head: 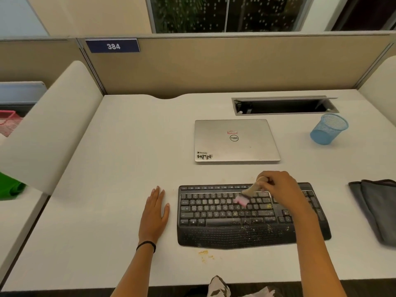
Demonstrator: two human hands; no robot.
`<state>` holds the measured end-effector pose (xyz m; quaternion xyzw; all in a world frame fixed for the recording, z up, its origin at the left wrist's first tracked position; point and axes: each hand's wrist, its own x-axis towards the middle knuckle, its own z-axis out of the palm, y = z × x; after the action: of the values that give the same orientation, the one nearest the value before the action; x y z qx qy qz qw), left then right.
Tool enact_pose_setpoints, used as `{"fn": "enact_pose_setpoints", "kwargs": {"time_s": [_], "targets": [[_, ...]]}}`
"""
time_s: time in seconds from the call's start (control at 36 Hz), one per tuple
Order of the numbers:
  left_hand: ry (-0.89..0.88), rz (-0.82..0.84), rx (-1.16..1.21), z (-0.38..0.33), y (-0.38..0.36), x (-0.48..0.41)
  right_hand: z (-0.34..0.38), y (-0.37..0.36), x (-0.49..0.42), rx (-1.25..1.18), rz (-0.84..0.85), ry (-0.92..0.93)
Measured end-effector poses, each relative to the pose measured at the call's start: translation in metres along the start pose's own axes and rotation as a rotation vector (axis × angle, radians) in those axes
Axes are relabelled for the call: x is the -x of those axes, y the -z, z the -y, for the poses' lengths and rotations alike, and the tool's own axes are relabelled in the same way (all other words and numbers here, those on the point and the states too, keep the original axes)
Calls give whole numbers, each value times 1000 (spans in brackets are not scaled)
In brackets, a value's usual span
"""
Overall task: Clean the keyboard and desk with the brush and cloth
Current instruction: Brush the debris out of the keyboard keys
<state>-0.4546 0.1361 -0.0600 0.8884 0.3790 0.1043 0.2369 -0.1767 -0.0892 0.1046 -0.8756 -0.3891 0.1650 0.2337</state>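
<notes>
White cubicle desk (120, 159), front centre: the black keyboard (214, 217) lies here with the brush (246, 195) bristles-down on its middle key rows. Cleaning is judged at an early stage: yellow crumbs (252, 228) lie across the lower keys and palm rest, with more on the desk in front. The cloth (377, 206) lies folded at far right, untouched. The right hand (280, 185) is curled round the brush handle. The left hand (155, 211) lies flat, fingers straight, on the desk just beside the keyboard. A closed laptop (235, 140) sits behind.
</notes>
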Motion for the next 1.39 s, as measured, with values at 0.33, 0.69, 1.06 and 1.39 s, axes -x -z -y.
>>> {"fn": "enact_pose_setpoints", "kwargs": {"time_s": [0.33, 0.69, 1.06, 1.39], "targets": [[10, -1, 0, 0, 0, 0, -5, 11, -7, 1, 84, 7], [-2, -9, -2, -1, 1, 1, -8, 15, -8, -26, 142, -20], [5, -9, 0, -1, 0, 0, 3, 1, -13, -109, -33, 42], [11, -6, -4, 1, -2, 0, -15, 7, -15, 93, -85, -2]]}}
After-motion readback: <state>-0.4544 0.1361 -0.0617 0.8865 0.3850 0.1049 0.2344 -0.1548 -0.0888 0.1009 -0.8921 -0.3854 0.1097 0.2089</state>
